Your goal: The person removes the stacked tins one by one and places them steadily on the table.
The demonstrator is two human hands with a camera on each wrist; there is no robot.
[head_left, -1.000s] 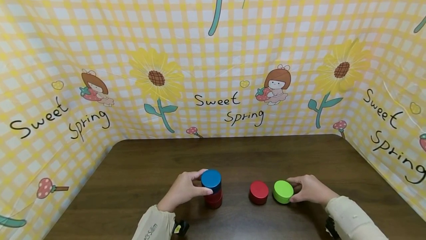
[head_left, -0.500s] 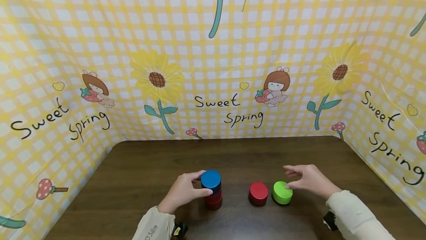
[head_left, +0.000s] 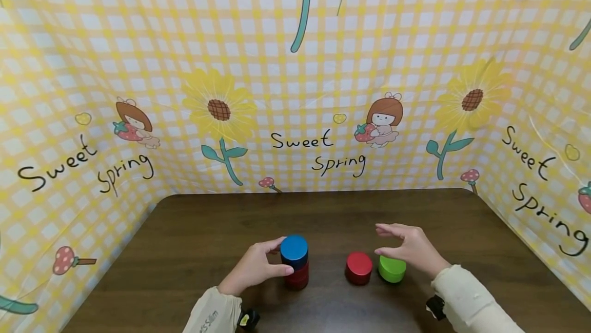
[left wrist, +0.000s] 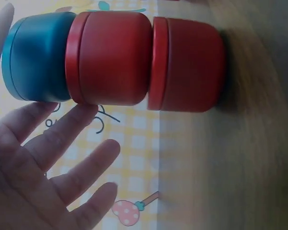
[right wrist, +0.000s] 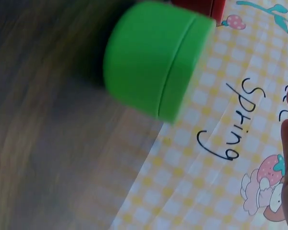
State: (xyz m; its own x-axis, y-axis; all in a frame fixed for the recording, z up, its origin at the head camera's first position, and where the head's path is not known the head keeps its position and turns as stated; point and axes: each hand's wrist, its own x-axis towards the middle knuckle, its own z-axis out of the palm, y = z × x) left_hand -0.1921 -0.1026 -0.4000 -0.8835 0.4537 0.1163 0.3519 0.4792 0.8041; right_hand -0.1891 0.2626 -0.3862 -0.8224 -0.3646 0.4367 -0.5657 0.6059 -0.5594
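Blue tin (head_left: pixel 294 249): solid blue, topmost of a stack. Two stacked tins (left wrist: pixel 149 62) beneath: red. Lone tin (head_left: pixel 359 267): red. Green tin (head_left: pixel 392 269): bright green. Bench (head_left: pixel 323 215): dark brown wood grain. Backdrop (head_left: pixel 295 76): yellow-and-white gingham printed with sunflowers, strawberries, mushrooms, cartoon girls and black "Sweet Spring" lettering. Sleeves (head_left: pixel 466 302): cream.

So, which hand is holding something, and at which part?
The left hand holds the blue tin atop the stack by its side wall; the right hand holds nothing.
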